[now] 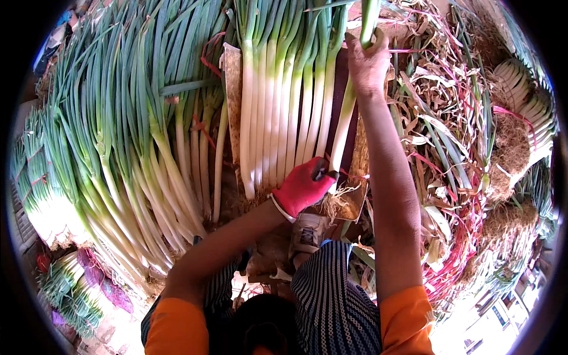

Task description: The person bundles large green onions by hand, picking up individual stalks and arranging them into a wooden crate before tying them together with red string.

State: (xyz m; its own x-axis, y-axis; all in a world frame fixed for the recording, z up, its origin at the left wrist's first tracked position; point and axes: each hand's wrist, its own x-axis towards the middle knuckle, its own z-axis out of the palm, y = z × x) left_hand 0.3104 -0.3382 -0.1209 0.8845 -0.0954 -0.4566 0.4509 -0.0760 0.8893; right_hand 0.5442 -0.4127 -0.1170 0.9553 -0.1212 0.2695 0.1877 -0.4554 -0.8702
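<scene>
One long green onion (pixel 343 131) slants between my two hands, its green leaves toward the far edge and its white stem toward me. My left hand (pixel 303 186), in a red glove with dark fingertips, is closed on the white stem just above the stringy roots. Higher up, my bare right hand (pixel 368 64) is wrapped round the green part. To the left of this stalk, a row of green onions (pixel 281 112) lies side by side on a wooden stand (pixel 233 106). The stand has a dark purplish lining, and its near right side shows below the row.
At left leans a large heap of green onions (pixel 133 171). Dry peeled leaves (pixel 435 133) and pink ties (pixel 452 260) litter the right side. Tied bundles with brown roots (pixel 512 139) lie farther right. My shoe (pixel 307 234) is just below the stand.
</scene>
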